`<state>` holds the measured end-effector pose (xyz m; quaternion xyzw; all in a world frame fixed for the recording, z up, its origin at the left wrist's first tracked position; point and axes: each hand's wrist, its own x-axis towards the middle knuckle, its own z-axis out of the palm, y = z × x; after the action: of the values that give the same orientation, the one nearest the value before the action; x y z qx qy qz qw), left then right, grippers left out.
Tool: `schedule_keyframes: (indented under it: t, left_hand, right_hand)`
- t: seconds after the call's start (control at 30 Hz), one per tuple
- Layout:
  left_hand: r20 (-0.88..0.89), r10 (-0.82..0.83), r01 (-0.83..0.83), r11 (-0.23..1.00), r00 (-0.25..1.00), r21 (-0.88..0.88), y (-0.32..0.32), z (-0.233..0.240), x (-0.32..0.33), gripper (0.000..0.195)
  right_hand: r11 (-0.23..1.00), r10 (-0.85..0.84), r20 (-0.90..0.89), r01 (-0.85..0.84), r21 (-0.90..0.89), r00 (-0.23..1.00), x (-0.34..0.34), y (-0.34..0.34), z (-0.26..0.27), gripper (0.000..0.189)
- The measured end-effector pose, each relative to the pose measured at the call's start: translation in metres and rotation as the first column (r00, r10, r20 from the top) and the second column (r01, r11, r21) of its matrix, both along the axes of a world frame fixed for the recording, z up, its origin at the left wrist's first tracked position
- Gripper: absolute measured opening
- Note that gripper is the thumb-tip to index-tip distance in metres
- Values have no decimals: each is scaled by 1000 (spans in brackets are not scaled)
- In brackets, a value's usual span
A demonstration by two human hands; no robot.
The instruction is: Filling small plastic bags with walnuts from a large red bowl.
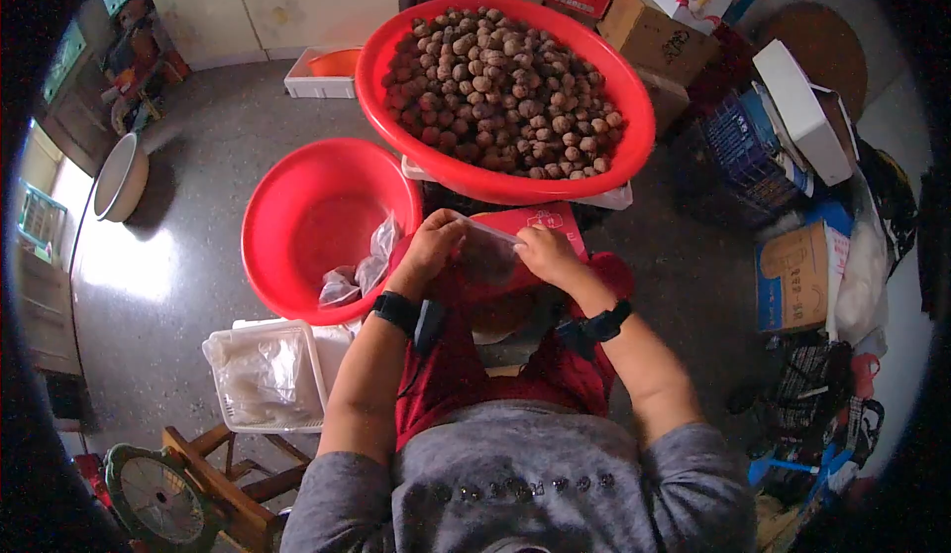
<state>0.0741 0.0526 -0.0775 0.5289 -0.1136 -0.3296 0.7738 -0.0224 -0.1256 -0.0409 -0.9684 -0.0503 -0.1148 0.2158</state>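
My left hand (436,244) and my right hand (547,253) pinch the two top corners of a clear plastic bag (487,252), stretched between them above my lap. Dark contents may show through the film, but I cannot tell whether they lie inside or behind it. Beyond my hands stands a large red plastic basin (371,111) heaped with walnuts (498,85). Left of my left hand is a smaller red basin (286,218), with a few clear plastic bags (356,278) at its near right side. A red printed box (561,226) lies just beyond the stretched bag.
At the left, a white plastic basket (215,382) holds clear bags beside a wooden stool (230,490). Cardboard boxes (654,36) are stacked behind the walnuts. On the right are a blue crate (750,152) and another carton (795,278). A pale basin (121,178) stands far left.
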Motion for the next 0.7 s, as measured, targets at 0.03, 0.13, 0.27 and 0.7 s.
schedule_keyframes:
  t: [0.03,0.13,0.27,0.7]
  left_hand:
    - [-1,10,-10,1000,1000,2,0,1,1,10]
    - [21,7,-7,1000,1000,2,1,-1,2,10]
    - [54,-9,8,1000,999,15,2,-4,3,10]
    - [-44,-19,17,999,999,-40,2,-3,11,12]
  right_hand:
    - [1000,-2,-14,2,18,1000,-2,-4,1,13]
    - [993,-9,-41,14,118,999,-7,-9,4,13]
    - [998,-2,-42,5,68,999,-7,-10,5,13]
    - [978,1,82,-18,209,997,2,-34,4,10]
